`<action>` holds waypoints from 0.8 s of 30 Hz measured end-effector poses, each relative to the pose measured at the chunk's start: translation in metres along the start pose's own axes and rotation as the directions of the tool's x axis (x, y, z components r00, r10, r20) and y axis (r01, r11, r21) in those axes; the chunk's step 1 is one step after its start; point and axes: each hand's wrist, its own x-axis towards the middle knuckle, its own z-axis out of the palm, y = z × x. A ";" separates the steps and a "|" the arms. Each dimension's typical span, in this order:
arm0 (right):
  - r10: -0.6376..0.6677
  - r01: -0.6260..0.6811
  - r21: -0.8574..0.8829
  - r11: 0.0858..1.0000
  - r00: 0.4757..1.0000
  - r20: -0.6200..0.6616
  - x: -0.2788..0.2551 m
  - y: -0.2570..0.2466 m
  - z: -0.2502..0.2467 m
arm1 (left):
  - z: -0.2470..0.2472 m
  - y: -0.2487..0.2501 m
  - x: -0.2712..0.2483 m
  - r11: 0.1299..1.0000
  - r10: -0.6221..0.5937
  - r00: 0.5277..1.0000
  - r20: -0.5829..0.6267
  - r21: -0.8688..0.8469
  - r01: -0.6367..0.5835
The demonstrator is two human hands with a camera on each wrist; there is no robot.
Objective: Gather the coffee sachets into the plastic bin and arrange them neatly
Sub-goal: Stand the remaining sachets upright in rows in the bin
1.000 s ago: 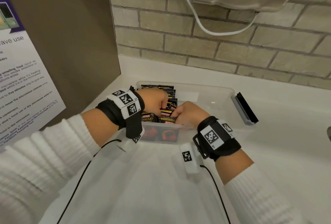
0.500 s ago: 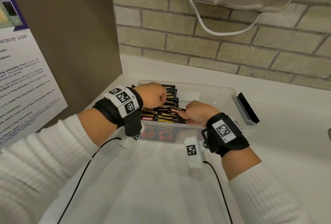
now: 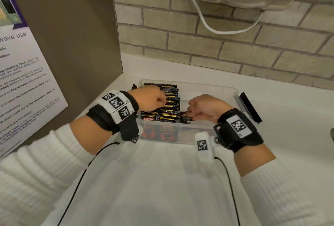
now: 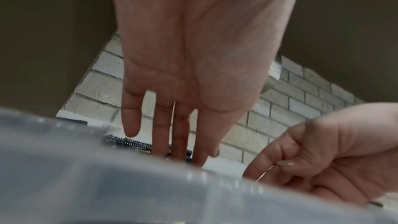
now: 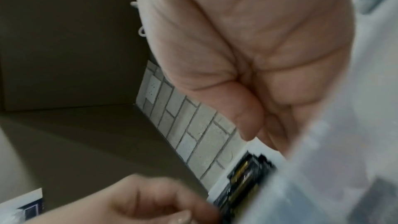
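Observation:
A clear plastic bin stands on the white counter by the brick wall. Several black-and-gold coffee sachets lie stacked in its left half. One more sachet leans at the near wall. My left hand reaches into the bin, and in the left wrist view its straight fingers point down onto the sachets. My right hand hovers over the bin's middle beside the stack. Its fingers are curled with the thumb against them, and nothing shows in them.
A black latch sticks out at the bin's right end. A brown panel with a printed notice closes off the left side. A white cable hangs from a metal appliance above. Bare counter lies in front of the bin.
My right hand has come off the sachets and moved right, away from the left hand. My left hand has shifted slightly farther along the stack.

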 end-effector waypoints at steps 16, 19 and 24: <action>0.408 -0.030 -0.895 0.445 0.897 0.173 0.001 0.004 -0.029 | 0.040 0.008 -0.021 0.788 0.048 0.992 -0.115 -0.606 -0.109; 0.369 0.025 -0.951 0.307 0.918 0.143 0.015 0.014 -0.019 | 0.039 0.008 -0.020 0.765 0.031 0.996 -0.089 -0.638 -0.081; 0.268 -0.019 -0.986 0.164 0.963 0.026 0.027 0.030 -0.020 | 0.041 0.009 -0.020 0.754 0.016 0.995 -0.103 -0.652 -0.080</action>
